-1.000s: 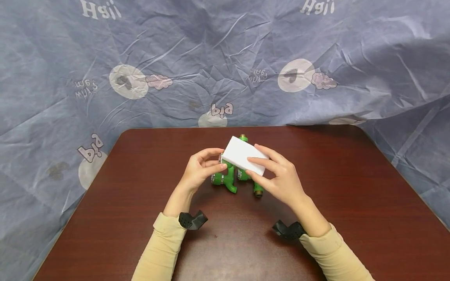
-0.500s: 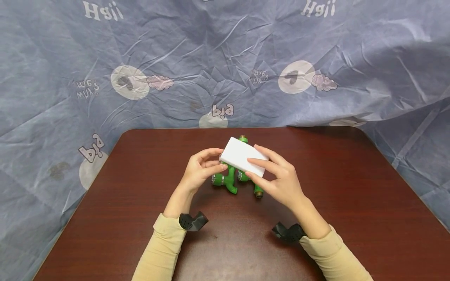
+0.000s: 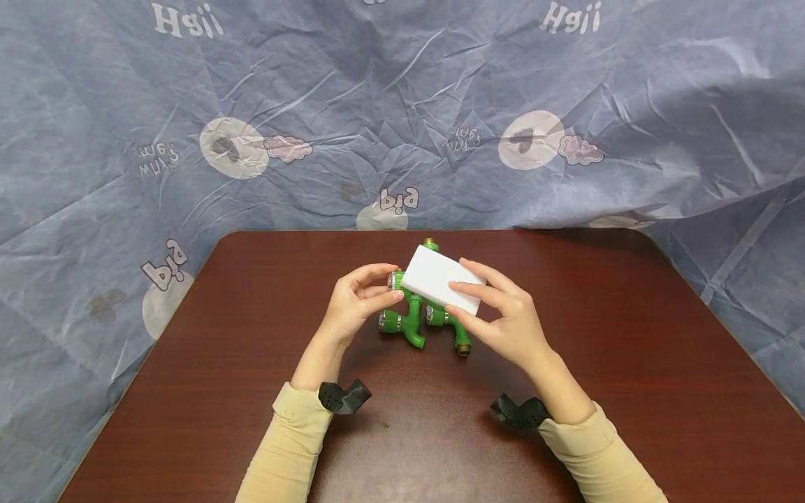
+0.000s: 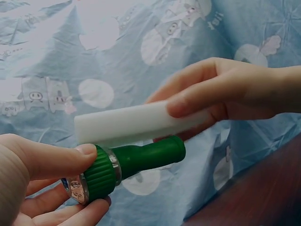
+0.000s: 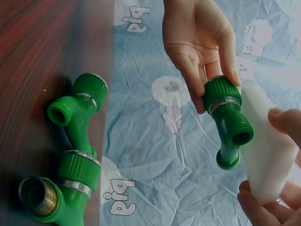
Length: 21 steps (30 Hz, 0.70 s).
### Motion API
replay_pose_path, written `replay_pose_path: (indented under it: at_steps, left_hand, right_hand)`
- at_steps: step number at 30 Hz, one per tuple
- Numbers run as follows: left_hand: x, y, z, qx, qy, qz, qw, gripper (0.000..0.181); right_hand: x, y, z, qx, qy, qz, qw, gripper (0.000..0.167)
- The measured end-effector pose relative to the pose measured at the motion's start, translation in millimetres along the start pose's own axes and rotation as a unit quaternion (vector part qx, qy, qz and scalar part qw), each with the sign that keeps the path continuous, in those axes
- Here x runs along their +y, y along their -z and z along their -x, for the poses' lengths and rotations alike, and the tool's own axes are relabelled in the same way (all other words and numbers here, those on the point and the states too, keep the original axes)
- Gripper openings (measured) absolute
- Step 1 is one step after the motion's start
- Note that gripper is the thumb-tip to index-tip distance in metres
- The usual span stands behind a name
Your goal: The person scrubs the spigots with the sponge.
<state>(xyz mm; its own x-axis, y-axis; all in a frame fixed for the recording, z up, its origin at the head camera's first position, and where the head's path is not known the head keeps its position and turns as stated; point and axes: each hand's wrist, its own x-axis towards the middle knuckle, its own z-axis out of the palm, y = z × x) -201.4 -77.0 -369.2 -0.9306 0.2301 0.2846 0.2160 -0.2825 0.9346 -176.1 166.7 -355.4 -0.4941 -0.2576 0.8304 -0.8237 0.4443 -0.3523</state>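
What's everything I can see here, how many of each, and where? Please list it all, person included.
Table: one, reddish brown, in the foreground
Sheet: one, printed blue-grey, behind the table
Loose taps: two, green with silver trim, lying on the table
Held tap: one, green with silver trim, in the left hand
Block: one, white, in the right hand
Wrist gadgets: two, black, one per wrist
Sleeves: two, cream, on the forearms
Hands: two, bare, over the table

In the head view, light falls soft and diffuse; a pale sheen whitens the tabletop (image 3: 402, 464) at bottom centre. In the left wrist view, the cloth (image 4: 120, 70) washes out toward upper left, my right hand (image 4: 225, 89) slightly blurred. In the right wrist view, the tabletop darkens at lower left.
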Motion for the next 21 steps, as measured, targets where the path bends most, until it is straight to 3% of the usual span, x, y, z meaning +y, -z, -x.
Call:
replay_pose_path:
  at_steps: [4,9,11,14,17,21]
  left_hand:
    - [1.9,4.8,-0.3,0.022,-0.016,0.002,0.9996,0.045]
    - [2.2,10.3,-0.6,0.028,-0.029,-0.004,0.9992,0.044]
    - [1.6,10.6,-0.6,0.019,-0.035,-0.012,0.9991,0.044]
    - [-0.4,9.6,-1.0,-0.004,-0.042,-0.026,0.9988,0.044]
    - [-1.9,7.7,-1.0,-0.023,-0.044,-0.044,0.9978,0.044]
    - [-2.7,5.6,-0.6,-0.04,-0.046,-0.073,0.9955,0.042]
  right_hand:
    - [2.4,1.4,0.0,-0.022,0.009,-0.004,0.9997,0.031]
    - [8.1,4.6,0.0,0.044,-0.015,0.035,0.9983,0.033]
    - [8.1,3.8,0.4,0.06,-0.019,0.035,0.9974,0.033]
    - [6.6,0.5,1.4,0.048,-0.009,0.036,0.9981,0.033]
    - [4.5,-2.1,2.2,0.025,-0.001,0.062,0.9978,0.033]
    - [4.5,-1.7,2.3,0.039,-0.019,0.105,0.9935,0.032]
